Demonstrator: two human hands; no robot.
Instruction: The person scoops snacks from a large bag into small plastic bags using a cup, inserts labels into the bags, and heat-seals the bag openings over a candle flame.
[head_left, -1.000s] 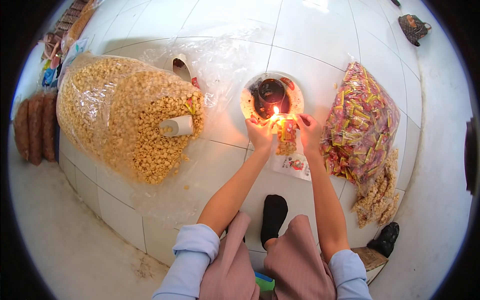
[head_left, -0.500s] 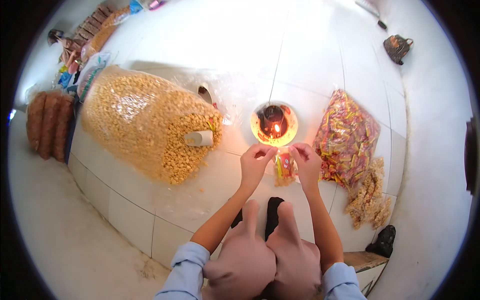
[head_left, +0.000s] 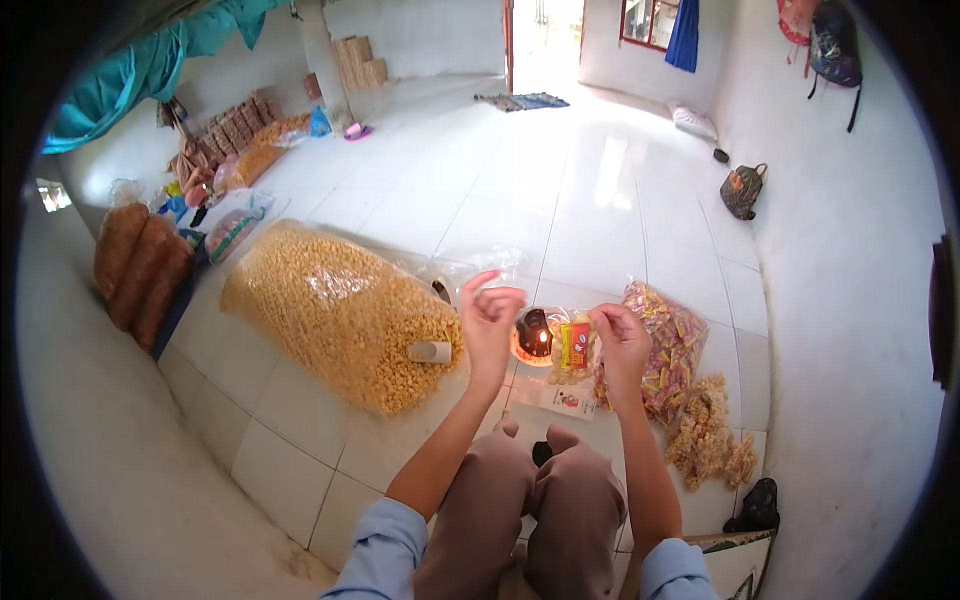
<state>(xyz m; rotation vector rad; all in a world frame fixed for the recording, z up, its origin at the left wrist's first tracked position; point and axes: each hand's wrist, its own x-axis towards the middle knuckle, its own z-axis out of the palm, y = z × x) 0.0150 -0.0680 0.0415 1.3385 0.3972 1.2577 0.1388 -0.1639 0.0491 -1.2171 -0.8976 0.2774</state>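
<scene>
My right hand (head_left: 622,335) pinches the top edge of a small clear snack packet (head_left: 572,375) with a red and yellow label inside. Beside it my left hand (head_left: 490,318) is raised, its fingers loosely bent and apart, holding nothing. Behind the packet a small flame burns in a round dark-centred bowl (head_left: 522,350), partly hidden. Left of my hands lies a big clear bag of yellow snack pieces (head_left: 330,300), a white scoop (head_left: 430,351) resting at its mouth. To the right is a bag of red and yellow sachets (head_left: 668,350), partly behind my right hand.
A heap of small filled packets (head_left: 708,440) lies at the right, near a black bag (head_left: 757,506). A printed white packet or card (head_left: 570,402) is on the floor before my knees. Long brown-filled bags (head_left: 145,270) lean at the left. A brown handbag (head_left: 742,190) stands by the right wall.
My left hand has let go of the packet and moved up and left. My right hand still holds it, now higher. The view has tilted up, showing the doorway.
</scene>
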